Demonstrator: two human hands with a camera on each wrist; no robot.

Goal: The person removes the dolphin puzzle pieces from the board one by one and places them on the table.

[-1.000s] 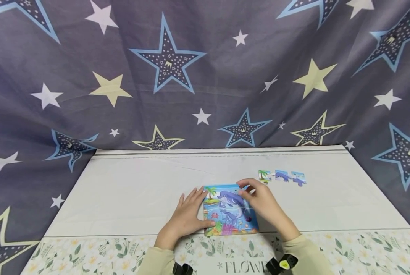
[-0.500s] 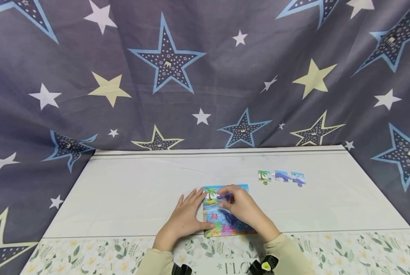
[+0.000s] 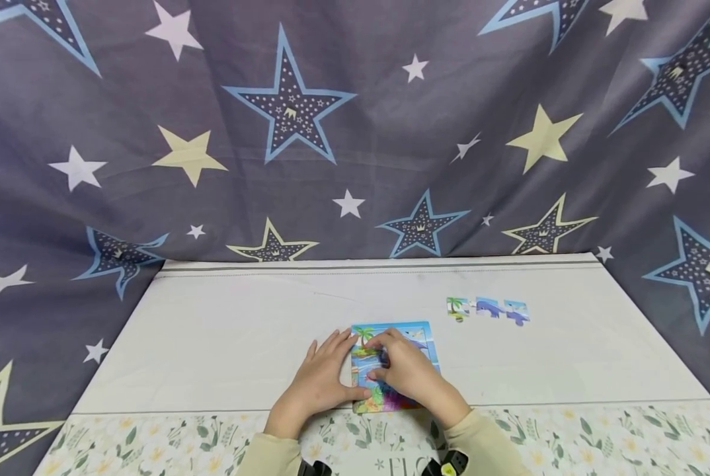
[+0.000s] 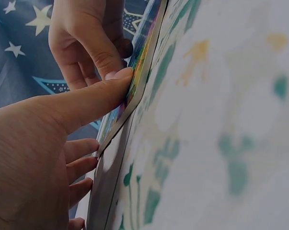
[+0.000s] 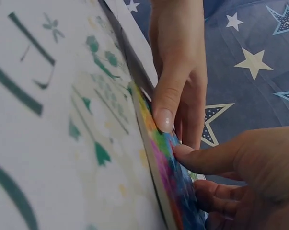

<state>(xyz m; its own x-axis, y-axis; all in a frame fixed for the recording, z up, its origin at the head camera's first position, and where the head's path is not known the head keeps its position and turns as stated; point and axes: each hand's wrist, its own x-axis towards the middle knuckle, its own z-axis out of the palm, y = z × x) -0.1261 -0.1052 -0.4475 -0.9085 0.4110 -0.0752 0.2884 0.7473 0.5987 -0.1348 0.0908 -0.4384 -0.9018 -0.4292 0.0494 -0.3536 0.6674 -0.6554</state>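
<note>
A flat jigsaw puzzle [image 3: 432,340] with dolphins, a palm tree and sea plants lies at the table's middle. My left hand [image 3: 316,383] rests at its left edge, fingers extended and thumb pressed on the lower left face. My right hand [image 3: 411,370] is over the middle of the puzzle with bent fingers. Its thumb and fingertips touch the face, as the right wrist view shows with the right hand [image 5: 259,167]. Whether a piece is pinched there is hidden. The left hand [image 4: 34,143] lies along the puzzle's thick edge in the left wrist view.
Three loose puzzle pieces lie in a row at the back right: a palm tree piece [image 3: 457,307], a dolphin piece [image 3: 487,307] and a tail piece [image 3: 516,312]. A white table cover [image 3: 242,344] with a flowered front strip lies beneath. A starry curtain [image 3: 355,132] stands behind.
My right hand has moved left and slightly down, from the puzzle's upper right corner to its middle left. The left hand and the three loose pieces have stayed in place.
</note>
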